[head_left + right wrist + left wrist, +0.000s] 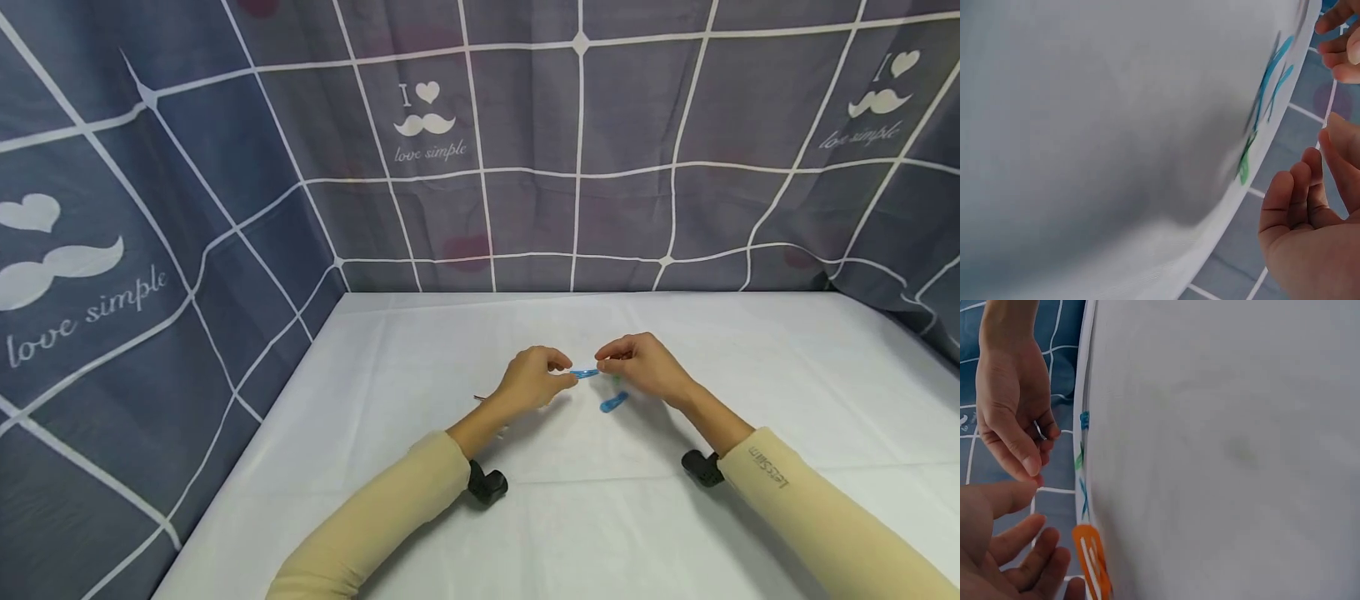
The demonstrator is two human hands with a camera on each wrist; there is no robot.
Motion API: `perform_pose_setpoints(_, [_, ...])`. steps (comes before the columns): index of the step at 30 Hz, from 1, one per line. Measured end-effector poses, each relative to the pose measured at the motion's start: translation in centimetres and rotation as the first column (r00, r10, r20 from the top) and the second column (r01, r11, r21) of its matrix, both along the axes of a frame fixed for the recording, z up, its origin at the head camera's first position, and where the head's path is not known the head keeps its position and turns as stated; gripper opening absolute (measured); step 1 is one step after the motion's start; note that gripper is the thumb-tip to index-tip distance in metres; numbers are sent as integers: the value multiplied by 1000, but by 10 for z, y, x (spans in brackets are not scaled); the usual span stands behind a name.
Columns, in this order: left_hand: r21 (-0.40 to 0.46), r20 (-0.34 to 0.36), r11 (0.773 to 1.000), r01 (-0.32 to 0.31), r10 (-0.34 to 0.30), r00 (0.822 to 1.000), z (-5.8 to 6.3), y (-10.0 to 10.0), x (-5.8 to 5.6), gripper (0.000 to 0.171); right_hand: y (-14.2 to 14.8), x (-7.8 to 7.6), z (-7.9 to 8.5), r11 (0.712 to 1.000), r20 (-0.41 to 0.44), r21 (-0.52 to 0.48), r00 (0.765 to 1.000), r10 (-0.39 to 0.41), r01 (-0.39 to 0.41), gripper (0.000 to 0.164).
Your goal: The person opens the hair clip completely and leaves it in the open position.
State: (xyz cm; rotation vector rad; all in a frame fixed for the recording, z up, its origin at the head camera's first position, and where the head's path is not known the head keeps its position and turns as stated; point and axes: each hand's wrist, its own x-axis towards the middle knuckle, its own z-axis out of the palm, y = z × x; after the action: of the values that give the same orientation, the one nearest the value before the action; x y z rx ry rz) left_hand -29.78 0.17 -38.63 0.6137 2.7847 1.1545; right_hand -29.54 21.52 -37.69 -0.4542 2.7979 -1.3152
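My left hand [534,379] and right hand [647,365] face each other, fingertips close together, above the white-covered table. A slim blue hair clip [585,373] shows in the gap between them in the head view; the left wrist view has a crossed blue clip [1084,497] lying on the cloth beyond the hands. On my left hand [1016,550], thumb and index stay apart, the other fingers loosely bent. Thumb and index tips of my right hand [1316,231] come together; I cannot tell whether they pinch anything. Another blue clip [613,402] lies below the right hand.
A green clip [1245,167] lies beside blue clips [1266,81] on the cloth. An orange snap clip [1090,559] is near the left hand, mostly hidden in the head view. Patterned grey-blue curtains [525,208] enclose the white table [600,533] behind and at the sides.
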Motion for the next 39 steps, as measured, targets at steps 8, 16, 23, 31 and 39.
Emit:
perform_pose_setpoints(8, [-64,30,997,-53,55,998,-5,15,-13,25,-1,-11,-7,999,-17,-20,999,28,-28,22])
perform_pose_setpoints(16, [-91,9,995,-50,51,999,-10,18,-17,21,0,-17,-11,998,46,55,999,25,-27,18])
perform_pose_setpoints(23, [-78,11,995,-60,61,998,-11,17,-17,18,0,-17,-14,996,69,86,998,11,-17,17])
perform_pose_setpoints(31, [-82,-5,995,-58,58,998,-11,14,-16,13,-3,-18,-16,996,94,84,996,-5,-3,19])
perform_pose_setpoints(39, [-72,-14,995,-68,67,998,-15,15,-18,9,-3,-16,-15,996,78,94,997,-8,0,16])
